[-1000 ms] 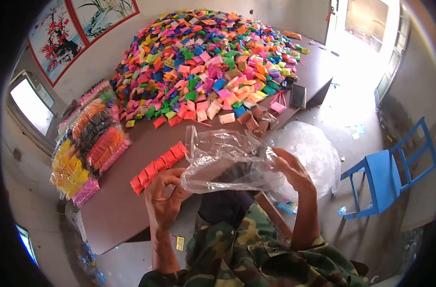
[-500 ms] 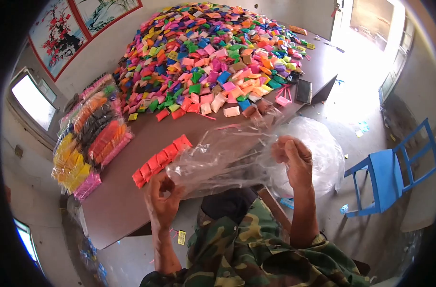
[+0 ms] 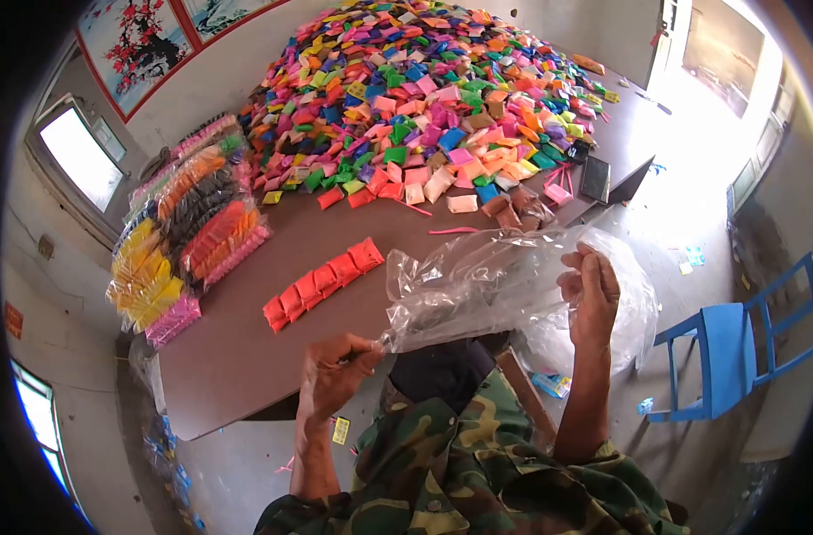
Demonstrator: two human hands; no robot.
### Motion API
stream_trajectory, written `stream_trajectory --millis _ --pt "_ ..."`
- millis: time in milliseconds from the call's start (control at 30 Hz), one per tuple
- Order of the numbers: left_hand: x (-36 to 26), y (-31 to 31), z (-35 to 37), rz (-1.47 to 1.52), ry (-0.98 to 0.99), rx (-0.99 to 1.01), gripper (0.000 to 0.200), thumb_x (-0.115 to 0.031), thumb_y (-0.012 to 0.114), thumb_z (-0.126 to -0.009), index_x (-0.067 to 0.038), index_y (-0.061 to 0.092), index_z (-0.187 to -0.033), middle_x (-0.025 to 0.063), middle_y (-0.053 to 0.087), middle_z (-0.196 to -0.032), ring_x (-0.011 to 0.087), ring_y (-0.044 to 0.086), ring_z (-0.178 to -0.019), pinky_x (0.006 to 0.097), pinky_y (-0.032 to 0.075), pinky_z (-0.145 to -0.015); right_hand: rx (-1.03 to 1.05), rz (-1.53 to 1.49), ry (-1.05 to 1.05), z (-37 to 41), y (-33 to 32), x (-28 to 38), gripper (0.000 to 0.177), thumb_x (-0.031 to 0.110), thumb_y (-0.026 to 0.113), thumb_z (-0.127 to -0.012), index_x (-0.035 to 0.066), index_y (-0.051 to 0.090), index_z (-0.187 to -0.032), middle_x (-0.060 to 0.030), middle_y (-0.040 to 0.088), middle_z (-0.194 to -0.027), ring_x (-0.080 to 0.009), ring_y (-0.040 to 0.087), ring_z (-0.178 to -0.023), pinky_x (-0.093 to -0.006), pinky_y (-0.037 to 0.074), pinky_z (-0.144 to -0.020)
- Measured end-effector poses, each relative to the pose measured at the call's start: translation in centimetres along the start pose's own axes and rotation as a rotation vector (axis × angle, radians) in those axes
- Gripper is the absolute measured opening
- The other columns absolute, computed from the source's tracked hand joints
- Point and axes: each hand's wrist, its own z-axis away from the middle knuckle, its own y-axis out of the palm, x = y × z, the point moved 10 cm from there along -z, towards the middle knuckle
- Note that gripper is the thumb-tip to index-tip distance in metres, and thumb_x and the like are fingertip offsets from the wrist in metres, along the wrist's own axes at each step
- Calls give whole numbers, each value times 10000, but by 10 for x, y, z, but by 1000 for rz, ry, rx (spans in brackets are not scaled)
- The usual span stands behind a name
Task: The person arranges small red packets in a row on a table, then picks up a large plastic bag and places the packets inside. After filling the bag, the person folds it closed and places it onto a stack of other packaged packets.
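Keeping the clear plastic bag (image 3: 478,299) stretched above the table's (image 3: 223,361) near edge, right of the red packet row (image 3: 324,283), calls for a gentle, even pull, with the left hand (image 3: 337,370) pinching its near left corner and the right hand (image 3: 594,294) grasping its right end.

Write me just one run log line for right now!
left hand: pinching clear bag by one end | right hand: holding opposite end | red packets: in a row on table
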Motion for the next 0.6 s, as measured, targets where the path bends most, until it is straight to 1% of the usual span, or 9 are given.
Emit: stream_trajectory --millis 67,167,200,267,300,400,467,500,600 --pt "-4 -4 -1 -102 -72 29 405 -309 873 -915 -1 780 -1161 81 778 -1029 137 702 -949 321 555 -849 66 32 -4 1 4 2 266 222 590 -1134 60 731 -1292 -86 780 -1052 -124 704 -734 -239 439 -597" --pt "-28 -13 -8 192 115 86 716 -604 760 -919 42 750 -1228 119 747 -1213 187 658 -1150 385 488 -1040 71 88 19 0 6 8 266 216 585 -1136 44 727 -1280 -81 777 -1048 -121 706 -733 -233 434 -579" --pt "-24 -8 -10 168 56 137 947 -791 628 -874 70 724 -1256 141 697 -1335 214 582 -1280 418 395 -1140 104 156 -3 1 12 12 266 212 583 -1136 39 726 -1279 -83 780 -1048 -121 710 -738 -233 441 -583" --pt "-46 -1 -14 227 125 133 824 -691 680 -907 59 727 -1244 132 716 -1291 207 616 -1222 403 439 -1094 172 295 -47 2 25 18 267 204 578 -1137 29 723 -1278 -86 786 -1049 -121 717 -746 -233 454 -589" --pt "-57 4 -16 257 159 133 763 -642 706 -923 53 729 -1238 127 726 -1269 203 634 -1193 396 461 -1071 193 313 -57 4 31 19 275 208 572 -1137 27 719 -1284 -93 784 -1035 -117 710 -740 -232 457 -589" --pt "-33 23 -24 170 -135 118 467 -398 743 -1002 37 743 -1170 102 765 -1131 165 689 -1055 348 527 -951 270 371 -99 8 47 22 294 216 563 -1138 19 710 -1299 -107 781 -992 -109 700 -728 -231 467 -589" --pt "-31 18 -30 244 -82 -24 265 -230 721 -1028 19 741 -1117 70 768 -1020 127 693 -935 306 543 -854 332 406 -135 10 55 24 298 215 567 -1137 10 705 -1304 -108 783 -964 -110 704 -726 -235 475 -592" --pt "-30 13 -31 278 -56 -94 165 -146 710 -1041 9 739 -1091 55 769 -964 109 695 -875 286 551 -806 308 432 -127 10 53 22 287 211 586 -1131 13 714 -1296 -99 788 -956 -106 706 -726 -236 479 -588" --pt "-42 -21 -24 285 145 -427 108 -122 700 -1060 -18 727 -1057 35 752 -889 67 661 -766 248 533 -716 257 498 -90 13 47 15 266 206 625 -1119 21 734 -1277 -73 789 -912 -89 694 -701 -235 481 -568"
